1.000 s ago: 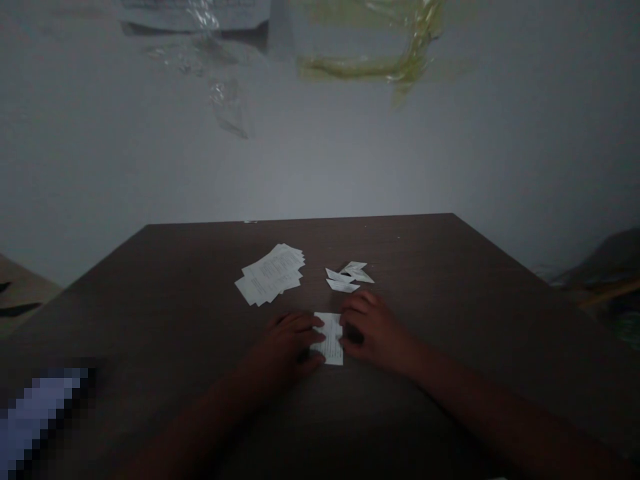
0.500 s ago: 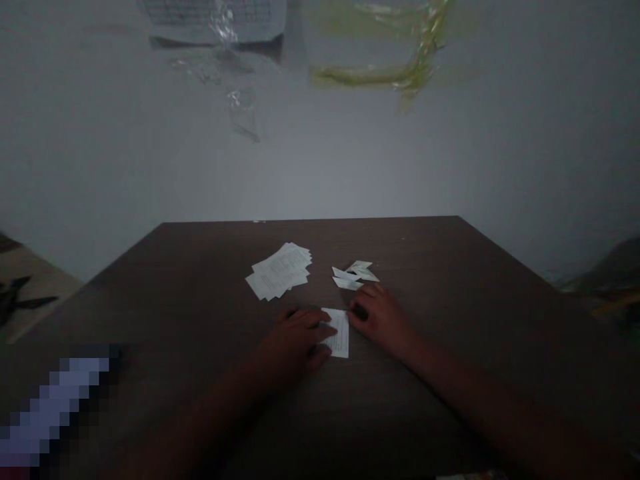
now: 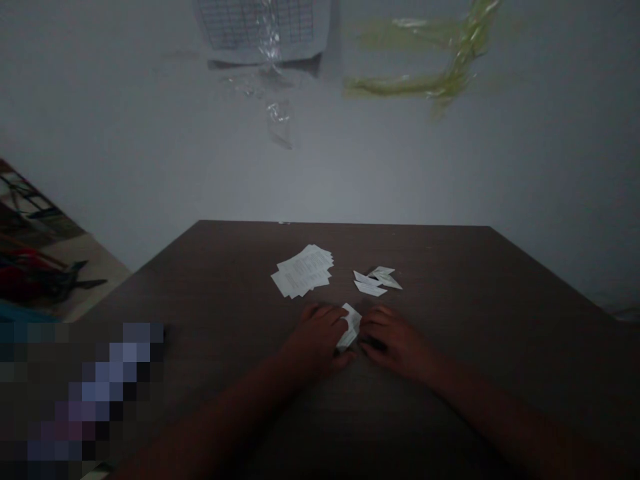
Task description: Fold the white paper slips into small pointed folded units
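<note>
A small printed piece of paper (image 3: 353, 325) lies on the dark brown table between my two hands, turned at a slant. My left hand (image 3: 320, 339) presses on its left side with curled fingers, covering part of it. On the paper's right edge, the bent fingers of my right hand (image 3: 395, 339) close in. Just beyond them sit several folded paper pieces (image 3: 371, 287) with pointed ends. To their left is a fanned stack of printed paper sheets (image 3: 303, 272). The light is dim, so fingertip contact is hard to make out.
The brown table (image 3: 240, 260) meets a pale wall (image 3: 320, 173) at its far edge. A gridded sheet (image 3: 260, 33) and yellow tape (image 3: 395, 87) are stuck on the wall. At the left, beyond the table, are dark and red items (image 3: 25, 273) and a pixelated patch.
The paper, earlier squared to me, is now turned at a slant. My right hand has come nearer, onto its right edge. The whole view has shifted, showing more on the left.
</note>
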Motion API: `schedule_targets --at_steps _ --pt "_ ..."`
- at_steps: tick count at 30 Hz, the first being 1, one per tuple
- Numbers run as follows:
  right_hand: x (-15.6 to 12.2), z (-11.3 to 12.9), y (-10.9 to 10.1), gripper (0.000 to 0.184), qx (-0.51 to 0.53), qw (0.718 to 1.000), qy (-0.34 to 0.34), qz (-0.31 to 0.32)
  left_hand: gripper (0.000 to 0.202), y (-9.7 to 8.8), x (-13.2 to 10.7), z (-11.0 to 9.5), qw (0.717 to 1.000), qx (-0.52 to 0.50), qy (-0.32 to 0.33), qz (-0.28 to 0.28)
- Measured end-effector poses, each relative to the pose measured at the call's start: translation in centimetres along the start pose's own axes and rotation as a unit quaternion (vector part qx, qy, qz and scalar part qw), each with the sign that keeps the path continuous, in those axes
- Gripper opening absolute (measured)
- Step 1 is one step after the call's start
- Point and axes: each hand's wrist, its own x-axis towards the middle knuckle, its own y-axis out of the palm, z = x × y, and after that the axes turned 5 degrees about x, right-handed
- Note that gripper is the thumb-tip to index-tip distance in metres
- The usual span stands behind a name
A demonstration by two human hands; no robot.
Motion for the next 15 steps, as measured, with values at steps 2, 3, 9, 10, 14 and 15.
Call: schedule_targets --at_steps 2,3,9,10,14,15 --pt "0.03 -0.14 0.05 0.016 -0.006 1.0 0.001 -0.006 0.033 0.26 0.06 0.01 1.0 -0.002 0.012 -0.011" --pt "0.03 -0.21 0.07 0.017 -0.007 1.0 0.002 -0.008 0.03 0.34 0.08 -0.04 1.0 0.001 0.02 -0.018" --pt "-0.07 -0.49 0.36 0.022 -0.001 1.0 0.002 -0.002 0.035 0.48 0.28 -0.47 0.997 0.028 0.071 -0.026" --pt "-0.08 -0.52 0.41 0.023 -0.002 1.0 0.002 -0.001 0.036 0.51 0.32 -0.49 0.996 0.028 0.08 -0.027" --pt "-0.11 -0.66 0.51 0.026 -0.012 1.0 -0.008 -0.004 0.036 0.6 0.46 -0.33 0.997 0.027 0.078 -0.009" --pt "-0.1 -0.7 0.53 0.024 -0.018 1.0 -0.013 -0.007 0.034 0.62 0.48 -0.25 0.997 0.028 0.074 -0.001"
